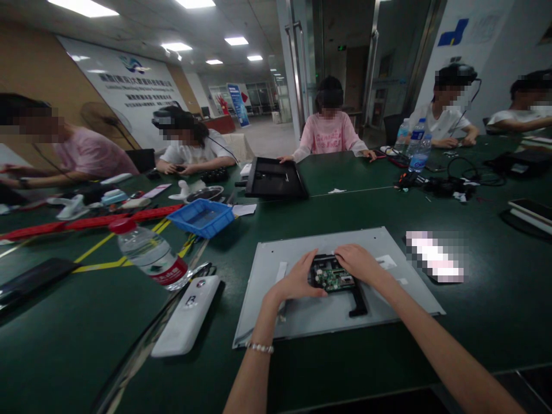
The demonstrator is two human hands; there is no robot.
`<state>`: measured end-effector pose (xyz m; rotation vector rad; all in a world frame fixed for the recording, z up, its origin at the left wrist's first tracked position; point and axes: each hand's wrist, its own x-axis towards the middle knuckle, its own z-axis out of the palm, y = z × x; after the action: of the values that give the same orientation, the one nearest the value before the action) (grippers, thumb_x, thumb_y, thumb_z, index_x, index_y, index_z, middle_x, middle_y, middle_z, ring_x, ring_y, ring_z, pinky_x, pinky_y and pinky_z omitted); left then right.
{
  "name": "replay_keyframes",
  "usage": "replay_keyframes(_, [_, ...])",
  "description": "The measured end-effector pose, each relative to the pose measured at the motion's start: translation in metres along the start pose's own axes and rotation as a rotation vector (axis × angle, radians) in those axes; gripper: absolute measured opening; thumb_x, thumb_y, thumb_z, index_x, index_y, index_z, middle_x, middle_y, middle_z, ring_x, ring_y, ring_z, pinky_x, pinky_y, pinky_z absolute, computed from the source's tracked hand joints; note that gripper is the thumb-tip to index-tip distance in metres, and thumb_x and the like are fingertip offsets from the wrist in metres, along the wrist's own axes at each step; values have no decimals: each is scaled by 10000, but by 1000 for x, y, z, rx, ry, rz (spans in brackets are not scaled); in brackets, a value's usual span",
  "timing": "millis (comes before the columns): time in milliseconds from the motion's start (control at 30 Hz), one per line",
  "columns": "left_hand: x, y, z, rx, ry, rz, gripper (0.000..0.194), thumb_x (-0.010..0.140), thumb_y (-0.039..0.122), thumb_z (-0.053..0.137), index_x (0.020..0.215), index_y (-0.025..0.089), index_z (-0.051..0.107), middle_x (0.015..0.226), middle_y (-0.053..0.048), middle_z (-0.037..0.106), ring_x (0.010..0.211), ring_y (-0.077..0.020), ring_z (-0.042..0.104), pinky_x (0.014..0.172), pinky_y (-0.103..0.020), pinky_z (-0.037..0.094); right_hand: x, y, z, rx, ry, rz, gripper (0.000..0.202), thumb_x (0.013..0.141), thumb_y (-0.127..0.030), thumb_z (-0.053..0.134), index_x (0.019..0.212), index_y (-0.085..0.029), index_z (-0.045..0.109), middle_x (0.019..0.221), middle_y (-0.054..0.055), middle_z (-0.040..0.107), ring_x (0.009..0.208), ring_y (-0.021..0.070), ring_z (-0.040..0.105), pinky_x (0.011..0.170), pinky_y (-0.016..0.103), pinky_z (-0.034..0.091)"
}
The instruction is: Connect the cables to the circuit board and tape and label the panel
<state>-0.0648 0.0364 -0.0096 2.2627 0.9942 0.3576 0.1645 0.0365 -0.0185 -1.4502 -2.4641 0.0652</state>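
A green circuit board (335,278) sits in a black plastic bracket (359,303) on a flat grey panel (267,276) in front of me. My left hand (297,279) grips the left side of the board and bracket, with its thumb along the near edge and fingers at the far edge. At the far right corner, my right hand (357,263) bends its fingers over the bracket's edge. Part of the bracket is covered by my fingers. A bracket leg sticks out toward me.
Left of the panel are a white power bank (187,316), a water bottle (150,256) and a blue basket (202,217). A blurred phone-like object (433,256) lies to the right. Across the table, a person touches a black tray-like housing (276,177). Cables (448,184) lie at far right.
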Motion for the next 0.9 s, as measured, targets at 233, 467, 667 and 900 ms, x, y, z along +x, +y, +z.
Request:
replay_keyframes(233, [-1, 0, 0, 2, 4, 9, 1127, 582, 491, 747, 1437, 167, 87, 1471, -147, 182, 1346, -305, 198, 1119, -434, 182, 0, 0, -2, 58, 2, 72, 232, 911, -147, 375, 1039, -160, 569, 958, 81, 661, 947, 172, 584, 853, 254, 383])
replay_keyframes(467, [0, -1, 1, 6, 14, 13, 1142, 573, 505, 743, 1439, 181, 72, 1472, -135, 178, 1345, -314, 194, 1116, -442, 184, 4, 6, 3, 125, 28, 75, 204, 906, -197, 415, 969, -173, 607, 938, 72, 660, 928, 173, 581, 842, 260, 387])
replay_keyframes(667, [0, 0, 0, 6, -8, -6, 1143, 575, 507, 739, 1440, 173, 70, 1475, -142, 170, 1347, -319, 188, 1115, -445, 182, 3, 8, 9, 171, 51, 61, 190, 880, -203, 454, 948, -169, 627, 943, 68, 656, 933, 174, 572, 858, 263, 391])
replay_keyframes(900, [0, 0, 2, 7, 9, 12, 1136, 575, 481, 745, 1437, 173, 73, 1468, -150, 181, 1348, -309, 190, 1113, -448, 176, 3, 7, 8, 191, 67, 62, 175, 871, -177, 455, 936, -168, 617, 931, 66, 646, 906, 167, 568, 836, 259, 402])
